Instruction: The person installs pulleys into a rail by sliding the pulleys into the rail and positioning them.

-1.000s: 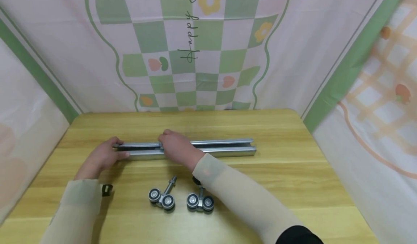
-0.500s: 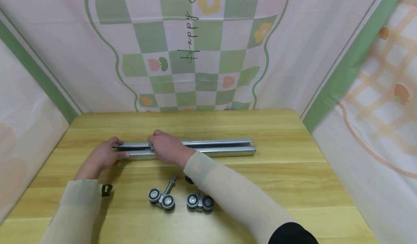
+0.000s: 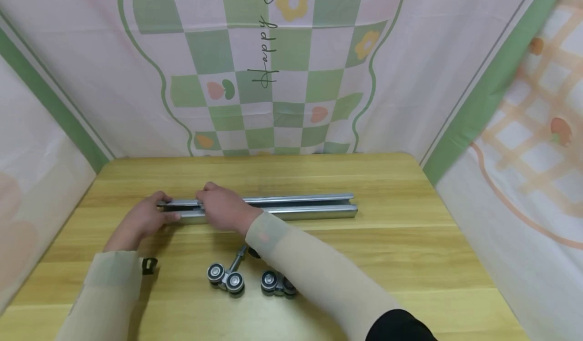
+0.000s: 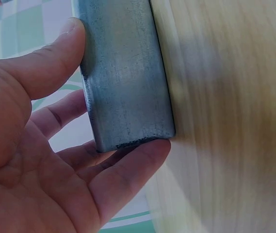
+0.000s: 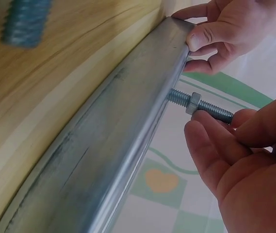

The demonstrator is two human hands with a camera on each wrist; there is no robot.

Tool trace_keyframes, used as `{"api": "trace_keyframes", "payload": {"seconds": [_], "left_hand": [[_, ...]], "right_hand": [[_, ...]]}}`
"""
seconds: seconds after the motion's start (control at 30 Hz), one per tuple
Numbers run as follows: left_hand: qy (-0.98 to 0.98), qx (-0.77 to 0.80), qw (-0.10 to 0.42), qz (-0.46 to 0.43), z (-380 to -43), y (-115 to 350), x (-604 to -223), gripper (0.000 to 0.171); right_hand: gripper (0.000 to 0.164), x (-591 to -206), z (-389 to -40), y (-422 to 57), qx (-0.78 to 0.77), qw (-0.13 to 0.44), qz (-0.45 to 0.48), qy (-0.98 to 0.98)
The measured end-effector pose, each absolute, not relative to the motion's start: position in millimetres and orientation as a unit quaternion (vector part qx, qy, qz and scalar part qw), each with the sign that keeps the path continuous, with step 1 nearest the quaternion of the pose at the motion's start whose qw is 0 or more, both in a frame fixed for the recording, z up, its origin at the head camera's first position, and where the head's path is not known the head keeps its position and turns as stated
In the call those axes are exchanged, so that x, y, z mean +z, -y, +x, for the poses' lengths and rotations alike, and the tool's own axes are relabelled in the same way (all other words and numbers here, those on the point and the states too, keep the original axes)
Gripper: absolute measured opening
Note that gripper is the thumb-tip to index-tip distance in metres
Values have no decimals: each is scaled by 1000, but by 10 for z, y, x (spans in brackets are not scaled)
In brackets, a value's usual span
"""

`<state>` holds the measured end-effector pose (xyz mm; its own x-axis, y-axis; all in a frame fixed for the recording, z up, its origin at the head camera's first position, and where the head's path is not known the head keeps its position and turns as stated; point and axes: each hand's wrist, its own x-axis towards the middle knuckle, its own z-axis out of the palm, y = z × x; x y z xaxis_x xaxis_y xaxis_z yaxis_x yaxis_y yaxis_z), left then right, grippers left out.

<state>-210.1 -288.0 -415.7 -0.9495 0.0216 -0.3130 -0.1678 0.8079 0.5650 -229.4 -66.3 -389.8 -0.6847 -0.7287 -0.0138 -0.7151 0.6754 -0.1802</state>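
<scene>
A silver metal rail (image 3: pixel 314 211) with a slot along its top lies crosswise on the table. My left hand (image 3: pixel 144 215) grips its left end, the thumb on the near side and fingers at the end and far side, as the left wrist view also shows. Near that end, my right hand (image 3: pixel 225 209) pinches a threaded bolt (image 5: pixel 215 111) with a hex nut (image 5: pixel 194 103). The bolt stands out of the rail's slot; whatever it joins inside is hidden. Nearer to me lie two roller trolleys, the left one (image 3: pixel 226 279) whole in view, the right one (image 3: pixel 269 281) partly behind my right sleeve.
The wooden table (image 3: pixel 410 270) has its back edge against a green-and-white checked cloth (image 3: pixel 291 85). Patterned cloth also hangs at both sides. A threaded rod end (image 5: pixel 26 22) shows at the upper left of the right wrist view.
My right hand has moved left along the rail, bringing the bolt closer to my left hand. The right sleeve now covers more of the right trolley. My left hand and the rail stay put.
</scene>
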Motion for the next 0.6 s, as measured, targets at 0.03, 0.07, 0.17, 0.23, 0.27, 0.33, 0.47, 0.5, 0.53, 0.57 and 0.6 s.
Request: {"api": "trace_keyframes", "payload": {"seconds": [0.03,0.07,0.17,0.23,0.27,0.33,0.47,0.5,0.53,0.57,0.6], "left_hand": [[-938,307,153,-38,-2101,2882,-4156,71],[-938,307,153,-37,-2102,2883,-4157,71],[-939,306,152,-33,-2108,2889,-4160,70],[-940,305,152,-33,-2114,2892,-4164,70],[-939,306,152,-33,-2116,2893,-4166,70],[-940,305,151,-32,-2119,2899,-4172,69],[-939,306,150,-34,-2124,2908,-4185,70],[-940,306,150,-33,-2124,2911,-4186,70],[-940,306,150,-34,-2124,2913,-4186,71],[-940,306,149,-33,-2123,2916,-4186,71],[-940,307,148,-31,-2123,2919,-4186,72]], "right_hand": [[52,-3895,-2292,675,-80,43,-395,-914],[52,-3890,-2289,687,-77,43,-396,-914],[52,-3871,-2276,728,-77,51,-393,-915],[52,-3856,-2263,758,-74,59,-391,-916],[53,-3854,-2260,776,-73,64,-388,-916],[53,-3856,-2255,811,-70,72,-383,-918],[54,-3878,-2265,872,-67,82,-375,-921],[54,-3884,-2268,882,-67,81,-375,-921],[55,-3890,-2271,891,-67,81,-375,-921],[55,-3897,-2275,899,-67,80,-376,-921],[56,-3902,-2276,906,-66,79,-378,-920]]}}
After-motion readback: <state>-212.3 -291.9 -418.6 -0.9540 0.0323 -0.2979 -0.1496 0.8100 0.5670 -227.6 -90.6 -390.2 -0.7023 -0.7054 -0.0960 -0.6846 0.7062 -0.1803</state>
